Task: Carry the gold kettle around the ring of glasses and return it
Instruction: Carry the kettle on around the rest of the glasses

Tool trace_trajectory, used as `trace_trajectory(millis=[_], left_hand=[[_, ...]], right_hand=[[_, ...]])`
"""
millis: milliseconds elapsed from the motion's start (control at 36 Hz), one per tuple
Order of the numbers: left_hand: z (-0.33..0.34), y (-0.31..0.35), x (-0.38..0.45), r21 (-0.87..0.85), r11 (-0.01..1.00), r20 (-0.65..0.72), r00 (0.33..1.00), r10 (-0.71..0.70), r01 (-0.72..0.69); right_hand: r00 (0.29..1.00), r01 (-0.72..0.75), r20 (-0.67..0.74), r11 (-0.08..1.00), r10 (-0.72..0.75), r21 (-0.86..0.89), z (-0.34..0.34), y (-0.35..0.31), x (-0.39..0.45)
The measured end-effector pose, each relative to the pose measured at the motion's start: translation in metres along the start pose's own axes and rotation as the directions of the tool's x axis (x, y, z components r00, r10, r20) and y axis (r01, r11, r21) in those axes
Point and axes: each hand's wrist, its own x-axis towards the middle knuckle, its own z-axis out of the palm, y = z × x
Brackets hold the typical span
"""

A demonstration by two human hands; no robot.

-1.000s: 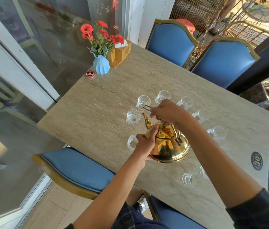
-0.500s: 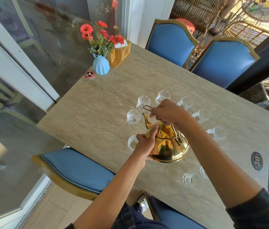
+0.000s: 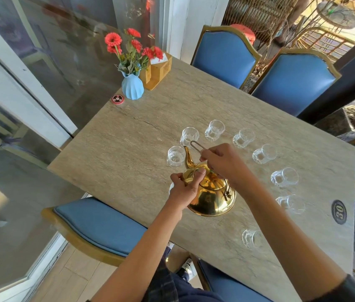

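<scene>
Little has shifted since the earlier frames: both hands keep their places, the kettle barely turned. Nearest, the left hand (image 3: 185, 188) is closed against the polished, rounded shoulder of the gold kettle (image 3: 212, 196), which sits low inside the ring of glasses (image 3: 244, 137). Just beyond, the right hand (image 3: 223, 162) pinches the thin wire handle (image 3: 196, 146). Judging by this, the carry is at or near the kettle's spot; next comes a steady pass clear of the cut-glass rims on the stone-look table (image 3: 128, 144).
</scene>
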Motion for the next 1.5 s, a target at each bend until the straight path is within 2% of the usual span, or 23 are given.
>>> trace_trajectory(millis=[139, 306, 694, 889, 1500], left_hand=[[-0.004, -0.009, -0.007, 0.031, 0.999, 0.015, 1.000, 0.013, -0.013], [0.001, -0.029, -0.027, 0.024, 1.000, 0.040, 0.999, 0.004, -0.005], [0.030, -0.082, -0.070, 0.062, 0.997, 0.042, 0.998, -0.050, 0.048], [0.042, -0.091, -0.076, 0.025, 0.998, 0.059, 0.996, -0.063, 0.061], [0.057, -0.093, -0.072, -0.133, 0.979, 0.097, 0.986, -0.139, 0.151]], right_hand=[[1.000, -0.003, 0.026, 0.999, 0.003, 0.033, 0.003, 0.007, -0.013], [0.998, 0.042, 0.042, 0.999, -0.042, -0.019, 0.010, 0.020, -0.037], [0.991, -0.029, 0.129, 0.991, 0.046, -0.131, 0.010, 0.046, -0.087], [0.985, -0.072, 0.147, 0.986, 0.095, -0.151, 0.005, 0.049, -0.092], [0.975, -0.041, 0.205, 0.980, 0.081, -0.196, 0.001, 0.048, -0.077]])
